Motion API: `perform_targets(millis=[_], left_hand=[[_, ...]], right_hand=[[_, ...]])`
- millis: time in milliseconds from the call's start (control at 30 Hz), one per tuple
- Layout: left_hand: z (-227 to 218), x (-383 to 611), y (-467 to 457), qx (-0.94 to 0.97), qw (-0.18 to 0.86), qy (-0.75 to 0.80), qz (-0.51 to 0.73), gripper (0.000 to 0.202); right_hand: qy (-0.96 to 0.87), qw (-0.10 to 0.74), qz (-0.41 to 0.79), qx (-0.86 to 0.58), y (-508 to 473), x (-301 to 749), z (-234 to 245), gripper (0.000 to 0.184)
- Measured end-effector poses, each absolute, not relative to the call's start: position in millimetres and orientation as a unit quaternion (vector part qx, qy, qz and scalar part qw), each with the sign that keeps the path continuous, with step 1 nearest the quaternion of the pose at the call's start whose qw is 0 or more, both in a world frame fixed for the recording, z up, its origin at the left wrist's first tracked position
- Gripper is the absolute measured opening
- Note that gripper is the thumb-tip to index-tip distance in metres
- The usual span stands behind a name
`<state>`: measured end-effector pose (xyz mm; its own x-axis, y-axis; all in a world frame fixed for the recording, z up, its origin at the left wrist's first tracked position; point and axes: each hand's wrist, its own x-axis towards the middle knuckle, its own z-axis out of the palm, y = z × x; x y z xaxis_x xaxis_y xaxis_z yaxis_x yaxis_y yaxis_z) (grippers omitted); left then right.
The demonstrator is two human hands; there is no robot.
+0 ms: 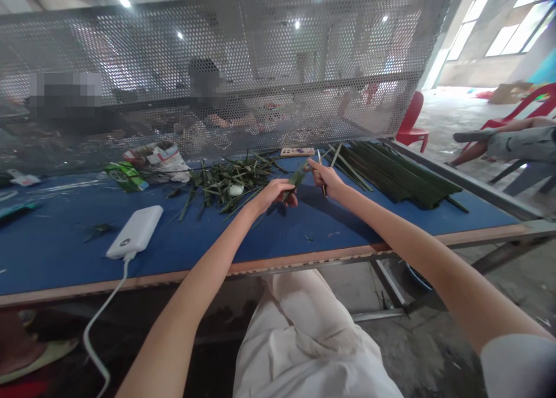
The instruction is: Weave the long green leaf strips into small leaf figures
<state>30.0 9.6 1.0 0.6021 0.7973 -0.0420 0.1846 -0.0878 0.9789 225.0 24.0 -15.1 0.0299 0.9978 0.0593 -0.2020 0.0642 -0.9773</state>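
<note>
My left hand (278, 193) is closed around a green woven or folded leaf piece (297, 178) just above the blue tabletop. My right hand (326, 176) pinches the leaf's far end between thumb and finger. The same hand also keeps a slim knife-like tool (324, 190) in its curled fingers, its pale narrow tip pointing up and away and its dark end below. Left of my hands lies a tangled heap of leaf scraps (217, 181), with a white rounded object (236, 190) among them. To the right, long dark green leaf strips (391, 169) lie in a stack.
A white power bank (136, 231) with a cable lies at left on the blue table (182, 259). Behind it are a green packet (125, 176) and a crumpled bag (167, 160). A perforated metal screen (260, 68) borders the back. A small board (297, 152) lies before it.
</note>
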Motion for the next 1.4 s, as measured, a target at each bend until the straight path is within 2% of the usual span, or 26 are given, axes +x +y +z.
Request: perform_targets(millis=[200, 367, 467, 567, 667, 767, 867, 1033, 1233, 1400], left_hand=[[15, 19, 0, 0.719, 0.597, 0.334, 0.123, 0.017], [21, 10, -1, 0.724, 0.615, 0.306, 0.061, 0.024], [16, 12, 4, 0.705, 0.621, 0.317, 0.130, 0.032], [7, 19, 10, 0.674, 0.614, 0.340, 0.230, 0.035], [2, 26, 11, 0.670, 0.595, 0.349, 0.274, 0.035], [0, 28, 10, 0.670, 0.583, 0.352, 0.295, 0.033], [1, 27, 9, 0.679, 0.566, 0.368, 0.289, 0.030], [3, 28, 5, 0.701, 0.542, 0.386, 0.256, 0.028], [2, 33, 5, 0.686, 0.551, 0.371, 0.295, 0.033], [0, 33, 9, 0.694, 0.490, 0.399, 0.345, 0.034]], right_hand=[[-0.362, 0.640, 0.513, -0.444, 32, 238, -13, 0.034], [-0.391, 0.643, 0.498, -0.430, 34, 239, -11, 0.022], [-0.436, 0.614, 0.506, -0.421, 31, 234, -9, 0.023], [-0.508, 0.545, 0.538, -0.395, 22, 225, -7, 0.024], [-0.564, 0.476, 0.557, -0.381, 9, 212, -6, 0.026], [-0.599, 0.436, 0.535, -0.405, 2, 203, -5, 0.038], [-0.598, 0.448, 0.518, -0.416, 6, 205, -6, 0.043], [-0.529, 0.552, 0.488, -0.420, 21, 221, -9, 0.040], [-0.572, 0.501, 0.506, -0.407, 14, 215, -11, 0.041], [-0.528, 0.509, 0.547, -0.404, 10, 206, -7, 0.046]])
